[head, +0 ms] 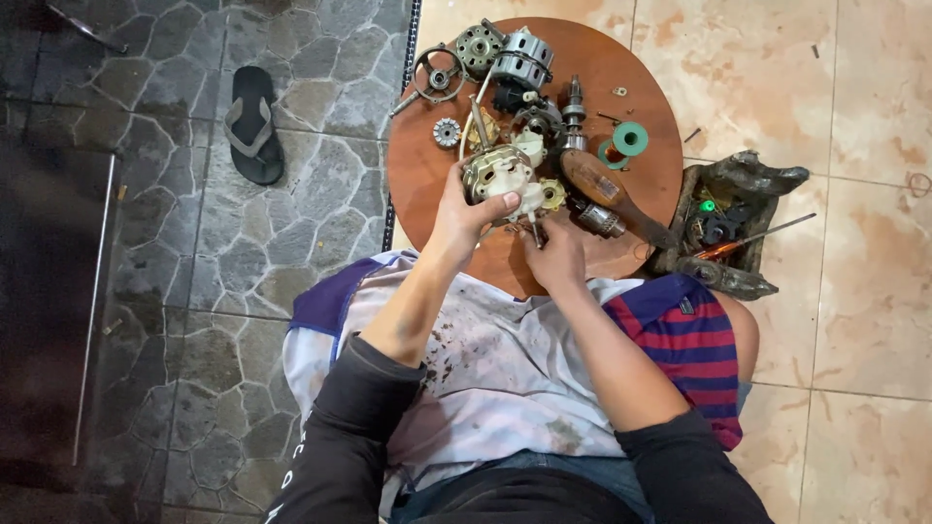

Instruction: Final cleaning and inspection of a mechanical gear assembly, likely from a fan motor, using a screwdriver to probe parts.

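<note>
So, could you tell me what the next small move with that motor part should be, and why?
Probably keep the left hand clamped on the round motor housing and steady it flat against the round wooden table. The right hand works at its lower edge with a thin tool, too small to identify, and loose parts crowd close around, so a slip could scatter them.

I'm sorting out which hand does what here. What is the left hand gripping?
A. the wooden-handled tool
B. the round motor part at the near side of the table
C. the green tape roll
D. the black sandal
B: the left hand wraps the round motor part on the round wooden table.
</note>
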